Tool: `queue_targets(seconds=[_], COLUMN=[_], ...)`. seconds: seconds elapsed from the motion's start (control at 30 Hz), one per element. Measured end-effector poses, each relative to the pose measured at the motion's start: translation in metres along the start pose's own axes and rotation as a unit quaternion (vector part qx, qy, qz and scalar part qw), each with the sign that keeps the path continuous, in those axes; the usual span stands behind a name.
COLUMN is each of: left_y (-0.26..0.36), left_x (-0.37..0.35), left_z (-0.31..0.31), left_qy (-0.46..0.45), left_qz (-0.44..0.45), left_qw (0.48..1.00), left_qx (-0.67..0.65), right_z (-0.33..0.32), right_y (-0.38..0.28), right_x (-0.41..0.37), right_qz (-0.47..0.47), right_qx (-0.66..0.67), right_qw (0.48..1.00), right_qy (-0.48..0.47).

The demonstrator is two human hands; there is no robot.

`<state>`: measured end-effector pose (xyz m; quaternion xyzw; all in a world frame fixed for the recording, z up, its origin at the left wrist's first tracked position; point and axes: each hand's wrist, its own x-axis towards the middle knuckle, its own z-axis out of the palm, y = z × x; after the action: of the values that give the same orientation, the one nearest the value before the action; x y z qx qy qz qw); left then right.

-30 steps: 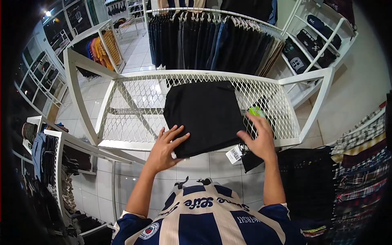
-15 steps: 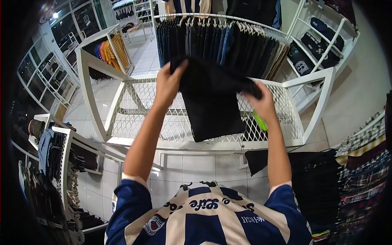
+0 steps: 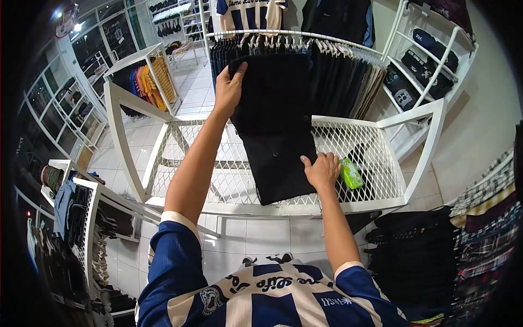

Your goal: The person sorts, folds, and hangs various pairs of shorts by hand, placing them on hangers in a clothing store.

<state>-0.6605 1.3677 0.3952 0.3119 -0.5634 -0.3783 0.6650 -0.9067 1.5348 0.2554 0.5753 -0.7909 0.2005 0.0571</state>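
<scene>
A folded black garment [image 3: 275, 98] hangs upright over the white mesh table [image 3: 218, 188], its lower part lying on the mesh. A small button-like dot shows on its lower half. My left hand [image 3: 229, 90] pinches its upper left corner, thumb in front and fingers behind. Low on the right, my right hand [image 3: 322, 170] is beside the garment's edge, thumb apart from the fingers, which lie over the mesh. Just right of those fingers lies a green packet [image 3: 351, 173].
Behind the table is a rail of hanging trousers [image 3: 348, 82]. A shelf with folded dark clothes [image 3: 417, 65] stands at right. Dark garments [image 3: 411, 256] and plaid shirts [image 3: 485, 240] hang at lower right. Another clothes rack [image 3: 81, 218] is on the left.
My right hand has let go of the garment's upper right side and moved down to the mesh by the packet. The garment's upper part now spreads flat, held by my left hand.
</scene>
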Motion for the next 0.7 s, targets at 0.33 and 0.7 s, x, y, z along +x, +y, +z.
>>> queue_targets(seconds=[0.33, 0.7], left_y=[0.047, 0.103], left_x=[-0.012, -0.138], left_z=[-0.017, -0.213], left_qy=[0.071, 0.299], left_qz=[0.084, 0.020], left_qw=[0.994, 0.951], left_qx=[0.022, 0.077], right_z=[-0.009, -0.098], right_y=[-0.009, -0.030], right_x=[0.011, 0.163], right_qz=[-0.018, -0.235], right_qx=[0.180, 0.267], right_qw=[0.982, 0.921], right_qy=[-0.061, -0.159])
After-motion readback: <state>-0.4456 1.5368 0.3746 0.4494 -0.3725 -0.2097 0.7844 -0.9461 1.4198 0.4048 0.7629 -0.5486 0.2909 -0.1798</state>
